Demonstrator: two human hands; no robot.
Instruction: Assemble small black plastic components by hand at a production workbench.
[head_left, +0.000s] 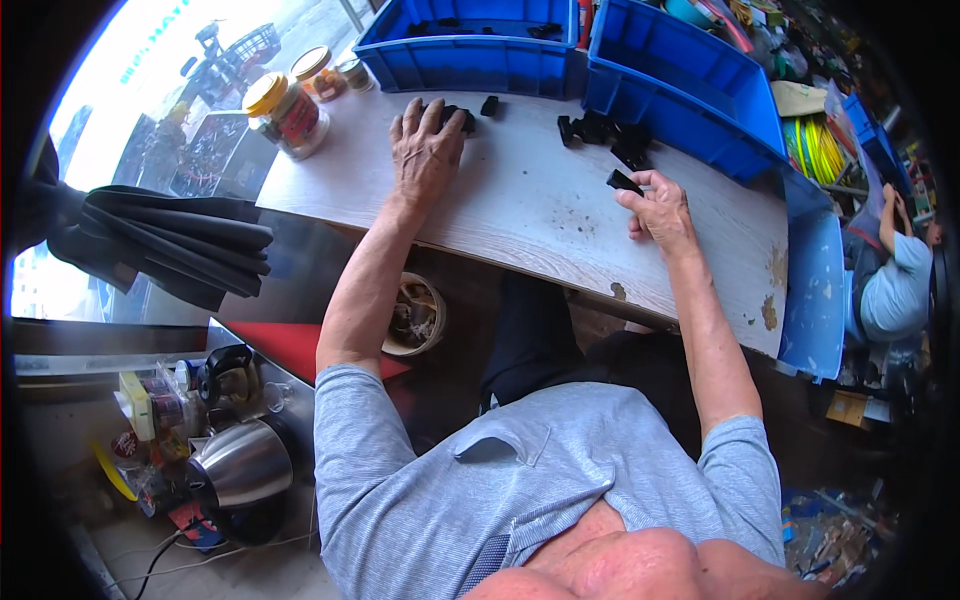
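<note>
My right hand (660, 212) holds a small black block-shaped plastic part (624, 182) between thumb and fingers, above the table. My left hand (427, 152) is palm down at the far left of the tabletop, its bent fingers apart over a few black parts (458, 119). The fingertips partly cover these parts. One more black piece (489, 106) lies just to their right. Beyond my right hand is a loose heap of similar black parts (606, 132), near the right blue bin.
On the pale worn table (530, 190), a blue bin (470, 66) with black parts stands at the back, beside a second blue bin (690, 105). Lidded jars (288, 115) stand at left. A bucket (418, 315) is below the table edge. Another person (893, 285) sits at far right.
</note>
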